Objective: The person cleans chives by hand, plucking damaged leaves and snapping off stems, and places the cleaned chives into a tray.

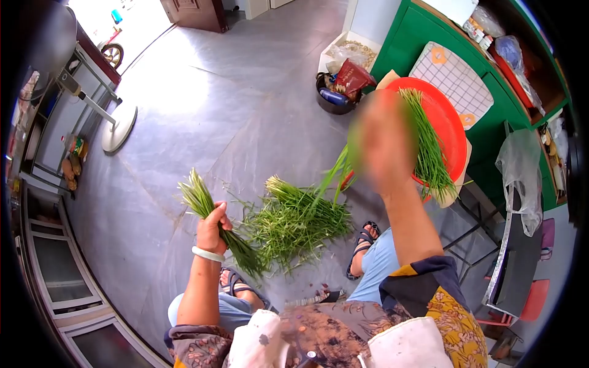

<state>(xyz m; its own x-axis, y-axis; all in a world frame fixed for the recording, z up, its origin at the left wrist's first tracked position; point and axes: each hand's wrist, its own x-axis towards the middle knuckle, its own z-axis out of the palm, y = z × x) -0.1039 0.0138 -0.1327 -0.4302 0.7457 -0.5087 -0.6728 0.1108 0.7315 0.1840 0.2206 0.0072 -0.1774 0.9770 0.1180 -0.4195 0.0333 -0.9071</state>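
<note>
My left hand (213,229), with a pale bracelet at the wrist, is closed round a bunch of garlic chives (197,195). Their pale ends point up and away, and the green blades hang below the fist. A heap of chives and loose trimmings (300,224) lies on the floor between my feet. At the upper right, my right hand (386,138) is at the red round tray (451,116), smeared so that its fingers do not show. Green blades (334,175) trail down on its left side. More chives (429,147) lie in the tray beside it.
A dark bin (336,101) with packets stands beyond the tray, near a green cabinet (392,52). At right are a hanging plastic bag (521,172) and a dark folding table (518,264). A white round stand base (119,130) and glass-fronted cabinet (67,270) are at left.
</note>
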